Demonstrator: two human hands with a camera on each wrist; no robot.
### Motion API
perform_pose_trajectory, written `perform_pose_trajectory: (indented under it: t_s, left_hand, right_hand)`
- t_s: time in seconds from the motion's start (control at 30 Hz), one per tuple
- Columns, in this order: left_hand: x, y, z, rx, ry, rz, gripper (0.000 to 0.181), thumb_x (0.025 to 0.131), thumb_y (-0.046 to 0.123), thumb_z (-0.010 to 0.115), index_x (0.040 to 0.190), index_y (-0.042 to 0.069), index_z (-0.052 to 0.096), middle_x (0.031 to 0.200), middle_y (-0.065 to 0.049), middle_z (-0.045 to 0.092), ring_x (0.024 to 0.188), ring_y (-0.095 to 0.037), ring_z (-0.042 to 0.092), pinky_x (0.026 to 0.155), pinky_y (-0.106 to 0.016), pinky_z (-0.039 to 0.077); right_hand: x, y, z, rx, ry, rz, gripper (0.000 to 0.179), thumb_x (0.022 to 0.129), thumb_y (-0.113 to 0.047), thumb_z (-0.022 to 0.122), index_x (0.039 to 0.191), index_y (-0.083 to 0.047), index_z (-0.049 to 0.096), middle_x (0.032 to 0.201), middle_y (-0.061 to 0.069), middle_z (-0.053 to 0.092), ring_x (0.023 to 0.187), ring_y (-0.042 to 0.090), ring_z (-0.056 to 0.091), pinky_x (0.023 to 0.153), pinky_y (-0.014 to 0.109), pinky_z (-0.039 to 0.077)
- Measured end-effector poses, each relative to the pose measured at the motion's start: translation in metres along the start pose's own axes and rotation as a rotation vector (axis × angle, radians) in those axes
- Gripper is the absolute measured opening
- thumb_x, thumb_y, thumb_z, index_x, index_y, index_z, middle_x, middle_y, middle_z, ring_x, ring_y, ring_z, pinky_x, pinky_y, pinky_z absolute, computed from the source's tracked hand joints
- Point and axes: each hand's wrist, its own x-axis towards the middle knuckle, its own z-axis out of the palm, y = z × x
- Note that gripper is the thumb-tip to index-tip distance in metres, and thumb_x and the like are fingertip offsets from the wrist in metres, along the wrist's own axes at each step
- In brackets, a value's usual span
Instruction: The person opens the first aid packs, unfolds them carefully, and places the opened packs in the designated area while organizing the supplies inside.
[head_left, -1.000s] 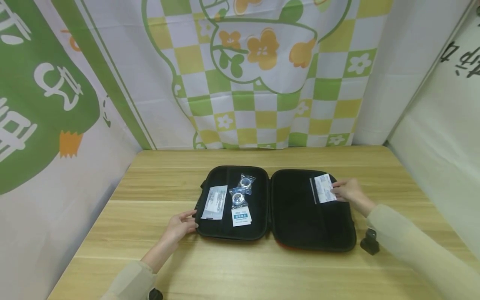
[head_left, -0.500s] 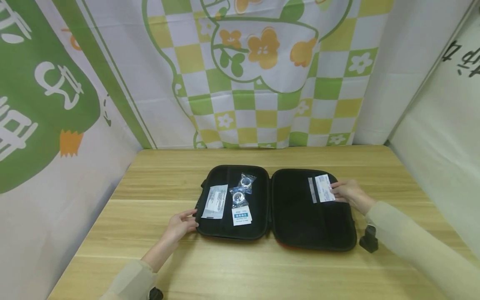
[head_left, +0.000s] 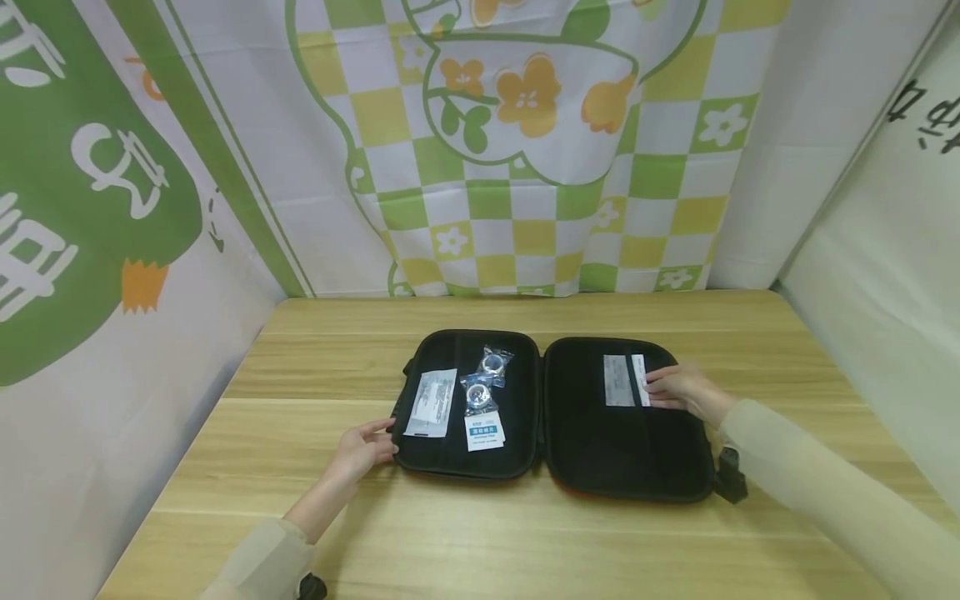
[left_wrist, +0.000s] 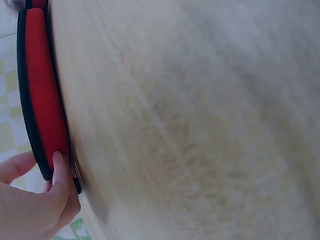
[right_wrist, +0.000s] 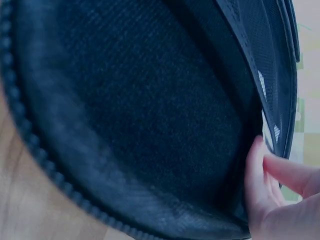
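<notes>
Right hand: The person's right hand (head_left: 688, 389) pinches a white packet (head_left: 641, 379) between thumb and fingers, the fingertips drawn close together around its near end.
White packet: It lies at the right half of the case, its far part showing greyish through dark mesh, its near part bare and white beside the fingers.
Pocket edge: A black band (head_left: 636, 379) crosses the packet; in the right wrist view, slivers of white show in the pocket near the fingertips.
Left hand: The left hand (head_left: 363, 450) grips the case's outer left corner, thumb and fingers apart only by the thickness of the rim between them.
Case: Black inside, the case (head_left: 592, 446) lies unfolded in two halves; the left wrist view shows its red outer wall (left_wrist: 47, 95) and black zip edge.
Left half: A long pale sachet (head_left: 431, 403) lies near the outer side; two round items in clear wrappers, one upper (head_left: 495, 363) and one lower (head_left: 478, 396), sit above a white-and-blue packet (head_left: 483, 432).
Setting: A wood-grain table (head_left: 465, 542) supports the case, before a checked green-and-yellow curtain (head_left: 487, 208). Pale sleeves (head_left: 817, 475) cover both forearms.
</notes>
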Motion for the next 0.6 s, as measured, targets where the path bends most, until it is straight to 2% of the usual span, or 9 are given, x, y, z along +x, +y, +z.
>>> perform_pose_trajectory:
  t_s: [0.3, 0.6]
  left_hand:
    - [-0.001, 0.001, 0.0, 0.0, -0.003, 0.001, 0.048, 0.074, -0.011, 0.054, 0.121, -0.008, 0.047, 0.109, -0.03, 0.054, 0.082, -0.018, 0.06, 0.074, -0.028, 0.052]
    - [-0.002, 0.001, -0.001, -0.006, -0.004, 0.005, 0.048, 0.074, -0.011, 0.054, 0.121, -0.008, 0.047, 0.109, -0.03, 0.054, 0.08, -0.018, 0.06, 0.073, -0.029, 0.052]
  right_hand:
    - [0.009, -0.001, -0.001, 0.044, -0.068, 0.01, 0.044, 0.086, 0.007, 0.045, 0.125, 0.02, 0.028, 0.072, 0.0, 0.059, 0.067, 0.009, 0.059, 0.07, 0.027, 0.054]
    - [0.014, -0.003, 0.006, 0.008, -0.039, 0.014, 0.044, 0.087, 0.005, 0.044, 0.126, 0.018, 0.028, 0.077, 0.002, 0.062, 0.068, 0.011, 0.06, 0.068, 0.028, 0.054]
